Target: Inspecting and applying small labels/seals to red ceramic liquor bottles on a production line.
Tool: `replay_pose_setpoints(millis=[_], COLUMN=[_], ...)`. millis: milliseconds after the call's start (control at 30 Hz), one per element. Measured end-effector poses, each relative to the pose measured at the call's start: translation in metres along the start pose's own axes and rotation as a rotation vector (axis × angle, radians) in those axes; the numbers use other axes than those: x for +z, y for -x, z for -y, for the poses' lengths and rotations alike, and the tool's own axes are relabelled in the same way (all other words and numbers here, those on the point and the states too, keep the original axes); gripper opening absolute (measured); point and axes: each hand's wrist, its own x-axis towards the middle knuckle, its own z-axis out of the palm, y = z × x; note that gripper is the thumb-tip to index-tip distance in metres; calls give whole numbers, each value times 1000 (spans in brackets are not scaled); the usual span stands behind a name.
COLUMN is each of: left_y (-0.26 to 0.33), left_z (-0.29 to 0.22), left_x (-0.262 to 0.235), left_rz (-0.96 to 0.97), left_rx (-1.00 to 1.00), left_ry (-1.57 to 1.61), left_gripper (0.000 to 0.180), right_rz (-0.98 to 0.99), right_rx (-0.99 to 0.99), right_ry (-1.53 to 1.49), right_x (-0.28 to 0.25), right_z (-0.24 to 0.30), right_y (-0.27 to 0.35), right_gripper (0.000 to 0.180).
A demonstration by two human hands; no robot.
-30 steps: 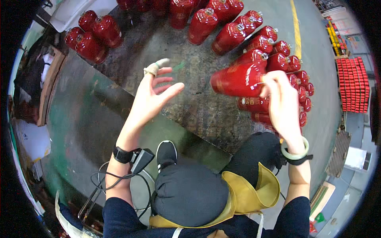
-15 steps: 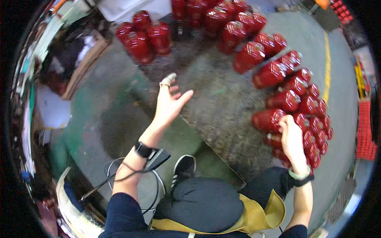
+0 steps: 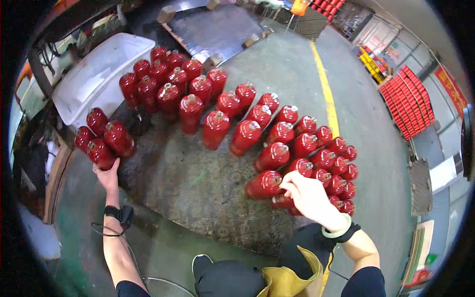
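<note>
Glossy red fire extinguisher cylinders with small metallic necks stand in groups on a dark, worn board. At the left, my left hand is closed around the base of the nearest red cylinder, its fingers partly hidden behind it. Three more cylinders cluster right beside that one, including a larger-looking cylinder. On the right, my right hand is bent into a pinch at the neck of another red cylinder, which leans to one side in view. Part of a further cylinder shows under this hand.
A curved band of cylinders runs from far left to right. Behind the left group stands a white plastic tub. A dark flat panel lies at the back. A yellow floor line passes on the right, near stacked red goods.
My left hand, open in mid-air before, has reached the left cylinder group and closed on one. The view has swung up and leftward. My right hand stays at the same cylinder's neck.
</note>
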Motion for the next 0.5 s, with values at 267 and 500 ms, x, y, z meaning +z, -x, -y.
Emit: replay_pose_setpoints(millis=[267, 500], left_y=[84, 183], left_z=[-65, -216], left_x=[-65, -104], left_rz=[283, 1125], left_rx=[-269, -258], left_ry=[413, 687], left_gripper=[64, 78], right_rz=[74, -26], right_rx=[-46, -308], right_ry=[-139, -517], right_x=[-12, -12], right_z=[26, 72], right_y=[16, 5], right_gripper=[11, 19])
